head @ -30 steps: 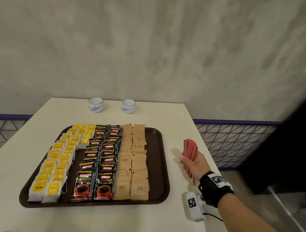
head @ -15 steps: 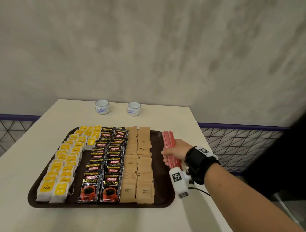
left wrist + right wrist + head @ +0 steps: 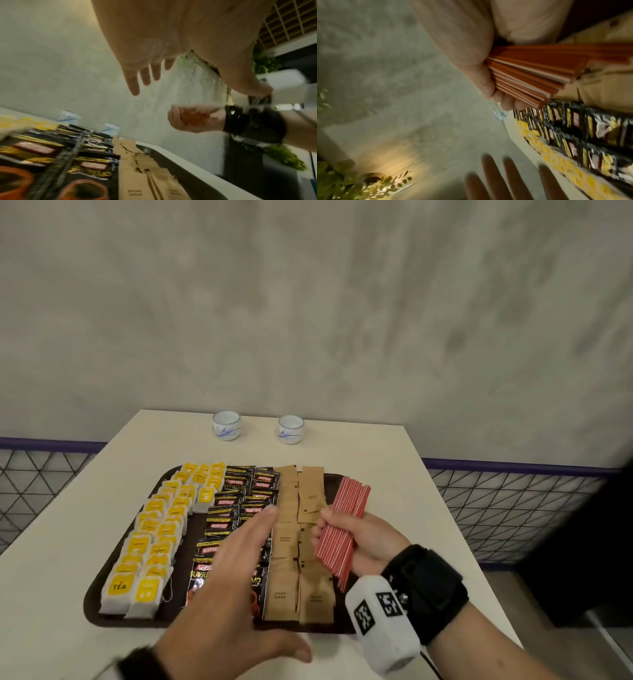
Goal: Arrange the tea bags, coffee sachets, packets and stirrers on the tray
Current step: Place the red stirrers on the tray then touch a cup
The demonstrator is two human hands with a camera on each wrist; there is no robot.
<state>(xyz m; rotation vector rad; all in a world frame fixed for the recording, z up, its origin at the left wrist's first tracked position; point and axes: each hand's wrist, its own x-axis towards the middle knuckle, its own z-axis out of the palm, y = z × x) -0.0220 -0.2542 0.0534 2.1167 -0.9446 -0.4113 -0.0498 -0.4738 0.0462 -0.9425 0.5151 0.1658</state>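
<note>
Red stirrers [image 3: 344, 523] clasped in right hand [image 3: 368, 546], left hand [image 3: 233, 577] flat and empty; best squared, then laid along tray's [image 3: 89, 601] bare right strip beside sugar packets [image 3: 301, 559].

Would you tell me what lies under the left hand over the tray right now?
Under the left hand lie the black coffee sachets on the brown tray; the rows show around it. The hand covers much of the nearest sachets, so their fronts cannot be seen whole.
</note>
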